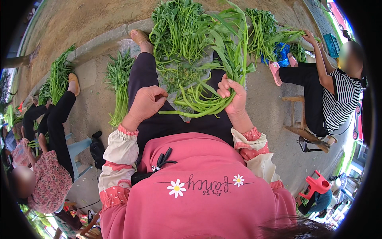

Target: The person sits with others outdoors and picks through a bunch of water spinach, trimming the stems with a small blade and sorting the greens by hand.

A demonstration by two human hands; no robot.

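Observation:
My right hand (pixel 234 93) is wrapped around a bunch of water spinach (pixel 231 56). Its leaves point away from me, and its pale green stems curve back to the left above my lap. The end of one thick stem (pixel 173 113) lies just below my left hand (pixel 149 101). That hand's thumb and fingertips are pinched together, with nothing visible between them. Between my knees, loose leaves and trimmings (pixel 182 76) lie on a plastic sheet (pixel 164 79). Just beyond them is a large pile of water spinach (pixel 182 33).
Another bundle (pixel 121 86) lies left of my leg, and more greens (pixel 262 33) rest along the stone kerb (pixel 101 41). On the right a seated person (pixel 340 95) holds stems. A person in a floral top (pixel 50 182) sits at left, near a black bag (pixel 97 151).

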